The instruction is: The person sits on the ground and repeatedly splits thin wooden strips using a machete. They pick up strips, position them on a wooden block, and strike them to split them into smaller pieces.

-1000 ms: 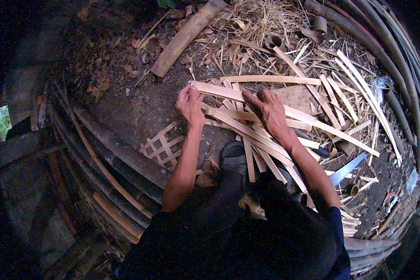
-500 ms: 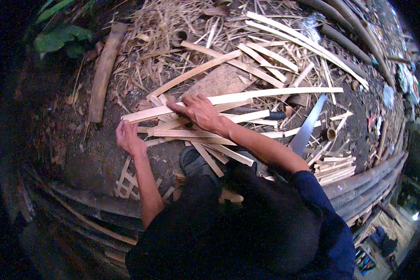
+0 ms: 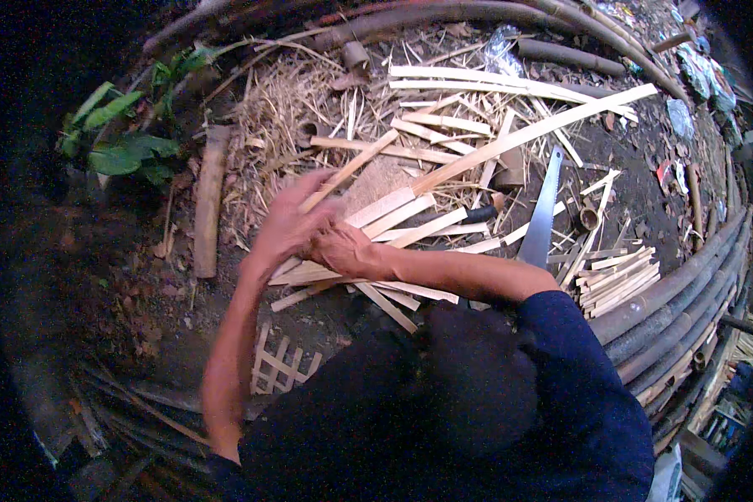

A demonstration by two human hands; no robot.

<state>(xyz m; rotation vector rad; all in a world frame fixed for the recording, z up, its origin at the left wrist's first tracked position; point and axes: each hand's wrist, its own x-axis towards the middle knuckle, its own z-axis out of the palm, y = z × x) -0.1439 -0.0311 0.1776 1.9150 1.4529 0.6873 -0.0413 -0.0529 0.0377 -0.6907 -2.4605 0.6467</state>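
A long pale bamboo strip (image 3: 535, 130) slants from between my hands up to the far right. My right hand (image 3: 347, 251) is closed around its near end, above a loose pile of split strips. Just left of it and overlapping its fingers is my left hand (image 3: 289, 222), smeared by motion, so its grip is unclear. Under the long strip lie shorter strips (image 3: 431, 226) and a dark-handled tool (image 3: 481, 213) whose blade is mostly hidden. A flat wooden block (image 3: 376, 194) rests on the ground beyond my hands.
Right of the pile lies a handsaw (image 3: 544, 209), with a stack of cut strips (image 3: 619, 280) nearer me. A woven lattice (image 3: 284, 366) is at lower left. A short log (image 3: 212, 201) lies at left. Bamboo poles (image 3: 686, 289) border the right side.
The long strip has swung so its far end points up and right. My left hand has moved from the strip's left end toward my right hand. My view has shifted too.
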